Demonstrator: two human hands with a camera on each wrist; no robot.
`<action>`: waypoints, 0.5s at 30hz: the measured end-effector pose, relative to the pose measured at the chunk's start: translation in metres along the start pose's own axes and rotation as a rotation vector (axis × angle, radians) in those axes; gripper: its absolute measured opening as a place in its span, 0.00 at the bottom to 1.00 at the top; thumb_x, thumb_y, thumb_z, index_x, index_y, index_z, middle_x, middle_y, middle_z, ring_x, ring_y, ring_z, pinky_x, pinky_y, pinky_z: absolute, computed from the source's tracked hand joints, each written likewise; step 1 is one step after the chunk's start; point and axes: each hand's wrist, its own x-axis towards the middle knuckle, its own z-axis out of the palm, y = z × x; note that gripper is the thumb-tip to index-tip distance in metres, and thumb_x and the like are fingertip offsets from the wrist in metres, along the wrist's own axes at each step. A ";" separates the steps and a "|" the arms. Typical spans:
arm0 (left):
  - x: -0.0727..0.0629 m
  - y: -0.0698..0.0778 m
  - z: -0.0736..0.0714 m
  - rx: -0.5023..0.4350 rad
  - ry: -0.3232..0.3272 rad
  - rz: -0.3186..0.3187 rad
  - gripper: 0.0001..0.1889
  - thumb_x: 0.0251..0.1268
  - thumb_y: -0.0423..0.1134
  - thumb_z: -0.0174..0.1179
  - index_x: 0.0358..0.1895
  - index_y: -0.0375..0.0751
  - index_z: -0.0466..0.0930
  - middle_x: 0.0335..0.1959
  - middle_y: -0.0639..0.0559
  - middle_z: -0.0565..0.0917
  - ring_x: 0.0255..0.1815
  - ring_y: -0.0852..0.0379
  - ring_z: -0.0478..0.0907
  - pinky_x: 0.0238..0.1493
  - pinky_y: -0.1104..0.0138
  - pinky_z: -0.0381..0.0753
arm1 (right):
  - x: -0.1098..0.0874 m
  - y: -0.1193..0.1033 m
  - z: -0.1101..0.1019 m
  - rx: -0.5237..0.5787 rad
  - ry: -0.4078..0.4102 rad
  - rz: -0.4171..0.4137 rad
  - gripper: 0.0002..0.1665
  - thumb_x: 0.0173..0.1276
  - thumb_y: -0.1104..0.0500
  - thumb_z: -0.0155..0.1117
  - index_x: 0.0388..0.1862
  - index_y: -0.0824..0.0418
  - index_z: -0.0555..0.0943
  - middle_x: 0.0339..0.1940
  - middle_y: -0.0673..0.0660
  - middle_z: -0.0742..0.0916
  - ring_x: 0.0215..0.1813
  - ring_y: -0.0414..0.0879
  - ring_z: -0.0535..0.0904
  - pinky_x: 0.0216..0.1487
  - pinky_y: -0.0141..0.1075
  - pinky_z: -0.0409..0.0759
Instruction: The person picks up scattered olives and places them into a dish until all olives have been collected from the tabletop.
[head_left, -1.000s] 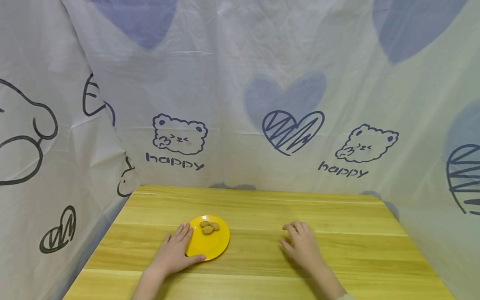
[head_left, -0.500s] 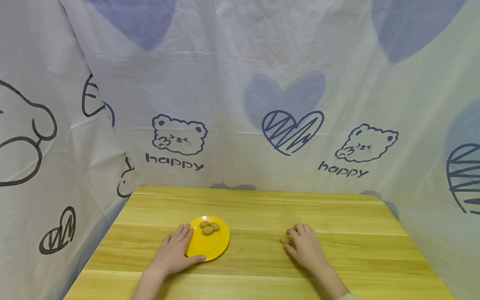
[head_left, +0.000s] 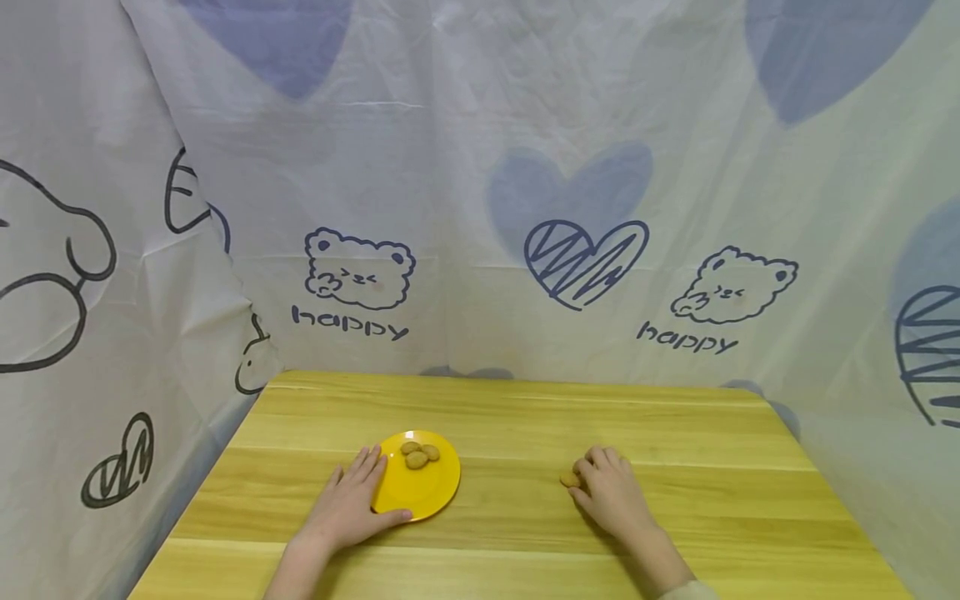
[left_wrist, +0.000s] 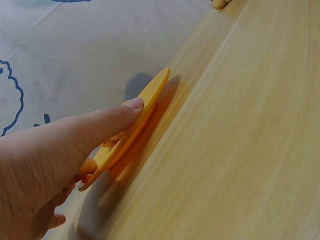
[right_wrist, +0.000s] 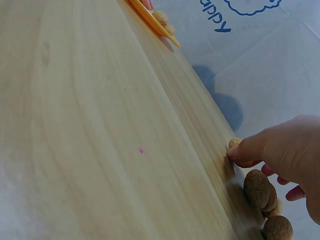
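A yellow plate [head_left: 422, 497] lies left of centre on the table, with several peanuts [head_left: 416, 460] in their shells toward its far side. My left hand [head_left: 347, 507] rests against the plate's left side, fingers extended along the edge and thumb on the near rim. Right of centre, my right hand [head_left: 611, 493] pinches another peanut [head_left: 568, 479] between thumb and fingertips, down at the tabletop. The right wrist view shows several brown walnuts [right_wrist: 257, 189] on the table beneath that hand; in the head view the hand hides them.
The wood-grained table [head_left: 510, 533] reaches back to a white curtain [head_left: 465, 192] printed with hearts and bears. Another curtain side [head_left: 180, 317] hangs along the left. A small pink speck [right_wrist: 142, 149] marks the tabletop.
My right hand's fingers have drawn together near the table, and a peanut has come into sight at their tips. The left hand and plate have stayed in place.
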 end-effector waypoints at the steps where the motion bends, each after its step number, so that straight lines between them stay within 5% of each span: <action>1: 0.000 0.000 0.000 0.000 0.001 0.001 0.58 0.50 0.79 0.53 0.74 0.36 0.59 0.79 0.41 0.54 0.80 0.41 0.48 0.76 0.38 0.48 | 0.000 0.000 0.000 -0.002 -0.003 0.001 0.14 0.54 0.52 0.77 0.35 0.56 0.82 0.40 0.52 0.80 0.43 0.49 0.72 0.42 0.40 0.70; 15: 0.000 0.000 0.000 -0.001 -0.007 0.000 0.58 0.50 0.79 0.52 0.75 0.36 0.58 0.79 0.41 0.53 0.80 0.41 0.48 0.76 0.38 0.47 | 0.003 -0.006 0.001 0.012 0.004 0.001 0.14 0.53 0.53 0.77 0.34 0.55 0.82 0.39 0.51 0.80 0.43 0.48 0.72 0.42 0.39 0.71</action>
